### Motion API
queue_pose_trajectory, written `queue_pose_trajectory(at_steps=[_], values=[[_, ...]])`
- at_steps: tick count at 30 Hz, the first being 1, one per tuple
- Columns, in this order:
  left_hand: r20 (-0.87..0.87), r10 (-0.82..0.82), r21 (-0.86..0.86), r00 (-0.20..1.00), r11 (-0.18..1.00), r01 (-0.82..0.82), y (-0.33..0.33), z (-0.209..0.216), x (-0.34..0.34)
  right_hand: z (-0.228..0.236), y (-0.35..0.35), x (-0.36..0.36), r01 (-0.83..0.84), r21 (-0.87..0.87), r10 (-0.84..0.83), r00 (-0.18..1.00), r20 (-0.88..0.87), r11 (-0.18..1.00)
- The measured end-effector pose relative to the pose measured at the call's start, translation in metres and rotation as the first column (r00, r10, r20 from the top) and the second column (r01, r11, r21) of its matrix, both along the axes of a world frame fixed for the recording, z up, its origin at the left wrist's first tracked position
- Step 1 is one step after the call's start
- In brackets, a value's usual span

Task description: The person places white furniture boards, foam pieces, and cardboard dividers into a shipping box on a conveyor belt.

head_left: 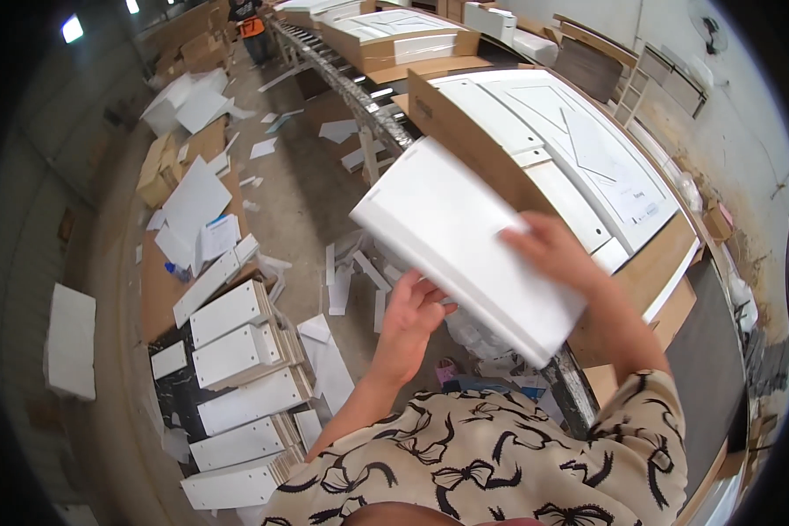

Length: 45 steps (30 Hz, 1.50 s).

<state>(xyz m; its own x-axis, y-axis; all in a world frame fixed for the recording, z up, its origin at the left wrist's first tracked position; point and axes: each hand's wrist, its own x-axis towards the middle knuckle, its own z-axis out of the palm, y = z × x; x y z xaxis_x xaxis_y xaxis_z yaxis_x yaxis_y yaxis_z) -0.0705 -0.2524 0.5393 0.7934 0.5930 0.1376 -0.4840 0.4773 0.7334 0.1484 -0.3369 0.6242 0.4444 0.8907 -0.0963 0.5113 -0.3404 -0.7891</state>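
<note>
A white rectangular board (460, 245), slightly blurred, is tilted in front of me in the middle of the view. My right hand (552, 254) grips its right side, with the thumb on the upper face and the other fingers mostly hidden. Close under the board's lower left edge is my left hand (409, 311), its fingers loosely bent and apart. Whether those fingertips touch the board I cannot tell. Beyond my right hand, an open cardboard carton (473, 149) lies on the roller conveyor, packed with white panels (579, 145) and a printed sheet.
Stacks of white drilled boards (237, 359) stand low on my left. A roller conveyor (342, 79) runs away from me, carrying another packed carton (403, 53). Foam and paper scraps (351, 272) litter the floor. A person in an orange garment (252, 28) stands far off.
</note>
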Motion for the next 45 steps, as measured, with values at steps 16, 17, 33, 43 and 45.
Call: queue_pose_trajectory(at_steps=[16,17,33,43,45], values=[[-0.477,0.185,-0.145,0.859,0.948,-0.285,0.028,-0.064,0.028,-0.077,-0.042,0.249,0.405,-0.207,-0.399,0.914,0.073,0.891],[-0.484,0.191,-0.146,0.854,0.944,-0.295,0.029,-0.067,0.023,-0.077,-0.036,0.249,0.395,-0.213,-0.390,0.918,0.068,0.894],[-0.702,0.450,-0.244,0.551,0.576,-0.781,0.015,-0.138,-0.015,-0.105,0.007,0.250,0.123,-0.189,-0.087,0.979,0.186,0.974],[-0.755,0.280,-0.342,0.593,0.603,-0.721,0.071,-0.194,-0.028,-0.041,0.020,0.192,0.275,0.127,-0.296,0.933,0.203,0.953],[-0.762,0.212,-0.380,0.612,0.619,-0.687,0.096,-0.215,-0.020,-0.016,0.022,0.168,0.124,0.158,-0.143,0.983,0.114,0.980]])
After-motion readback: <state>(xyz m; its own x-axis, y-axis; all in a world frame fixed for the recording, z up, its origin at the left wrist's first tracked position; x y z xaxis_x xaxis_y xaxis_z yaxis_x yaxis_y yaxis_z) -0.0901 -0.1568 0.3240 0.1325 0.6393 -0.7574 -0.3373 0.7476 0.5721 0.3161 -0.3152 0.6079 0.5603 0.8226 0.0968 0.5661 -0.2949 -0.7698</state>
